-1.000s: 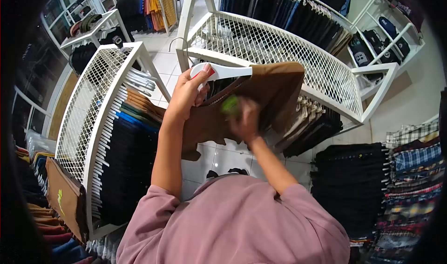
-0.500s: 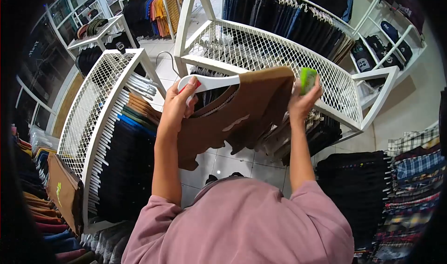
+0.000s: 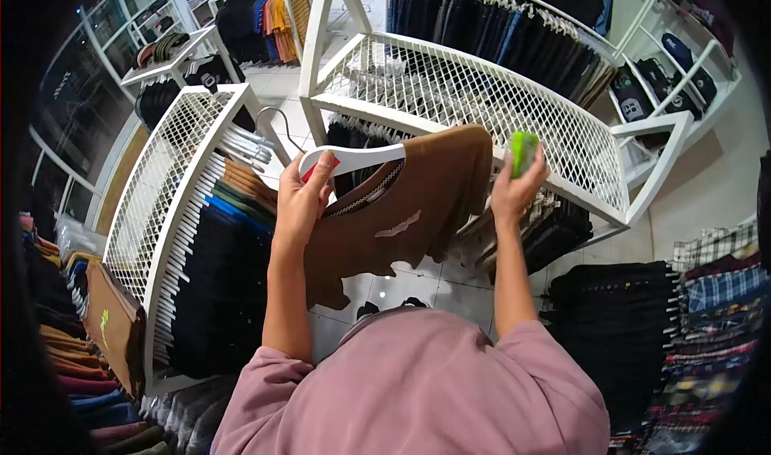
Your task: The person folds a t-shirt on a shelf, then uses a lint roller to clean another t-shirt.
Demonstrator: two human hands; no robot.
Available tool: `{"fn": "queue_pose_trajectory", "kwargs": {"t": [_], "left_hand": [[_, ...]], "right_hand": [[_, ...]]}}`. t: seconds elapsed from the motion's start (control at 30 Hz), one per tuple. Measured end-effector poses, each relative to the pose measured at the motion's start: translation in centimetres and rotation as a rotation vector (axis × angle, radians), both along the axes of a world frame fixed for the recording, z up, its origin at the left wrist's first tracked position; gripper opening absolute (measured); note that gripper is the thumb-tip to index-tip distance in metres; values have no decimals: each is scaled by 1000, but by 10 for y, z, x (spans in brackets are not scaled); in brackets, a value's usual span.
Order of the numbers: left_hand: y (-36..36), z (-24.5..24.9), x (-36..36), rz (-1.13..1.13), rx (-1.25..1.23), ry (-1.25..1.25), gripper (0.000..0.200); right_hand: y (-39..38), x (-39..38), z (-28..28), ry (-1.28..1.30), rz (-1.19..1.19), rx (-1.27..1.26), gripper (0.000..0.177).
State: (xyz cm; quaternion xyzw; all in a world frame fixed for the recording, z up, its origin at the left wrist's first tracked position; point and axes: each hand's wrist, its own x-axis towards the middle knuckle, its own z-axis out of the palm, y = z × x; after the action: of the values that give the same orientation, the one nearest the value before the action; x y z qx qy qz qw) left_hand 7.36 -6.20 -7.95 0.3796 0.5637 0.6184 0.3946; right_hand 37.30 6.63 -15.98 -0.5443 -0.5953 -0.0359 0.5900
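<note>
My left hand (image 3: pixel 301 202) is closed on the white hanger (image 3: pixel 365 158) near its neck, with the thumb by a red mark and the metal hook pointing up and away. From the hanger hangs a brown shirt (image 3: pixel 385 234) with a pale mark on its front and a patterned band inside the collar. My right hand (image 3: pixel 516 194) is closed on a small bright-green hand-held object (image 3: pixel 523 151), just right of the shirt's shoulder. I cannot tell its exact kind.
Ahead stands a white mesh-topped rack (image 3: pixel 474 89), with clothes hanging beneath. Another mesh-topped rack (image 3: pixel 165 162) is on my left, full of hanging clothes. Dark garments (image 3: pixel 606 326) and plaid shirts (image 3: pixel 727 286) hang at the right. Tiled floor (image 3: pixel 458 294) shows below the shirt.
The hanger and brown shirt have shifted slightly left and down. My right hand has moved a little left and down with the green object, which has turned more upright.
</note>
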Motion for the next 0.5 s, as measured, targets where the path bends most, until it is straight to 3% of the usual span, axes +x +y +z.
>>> {"fn": "queue_pose_trajectory", "kwargs": {"t": [0.03,0.1,0.23,0.3,0.37,0.43,0.5], "left_hand": [[-1,0,-1,39,9,16,31],[-5,-4,-4,33,32,24,31],[-8,-3,1,-31,88,114,31],[-14,-3,-2,-40,141,187,31],[-23,1,-9,-6,112,145,28],[-30,-2,-19,26,102,181,25],[-38,2,-17,33,163,444,27]], "right_hand": [[-5,-2,9,-43,-28,115,58],[-35,-21,29,-26,164,39,65],[-55,-61,39,-339,497,233,71],[-31,-57,20,-270,407,196,67],[0,-45,1,-70,253,29,64],[9,-30,-7,-29,132,-141,61],[-2,-31,6,-45,213,68,60]]}}
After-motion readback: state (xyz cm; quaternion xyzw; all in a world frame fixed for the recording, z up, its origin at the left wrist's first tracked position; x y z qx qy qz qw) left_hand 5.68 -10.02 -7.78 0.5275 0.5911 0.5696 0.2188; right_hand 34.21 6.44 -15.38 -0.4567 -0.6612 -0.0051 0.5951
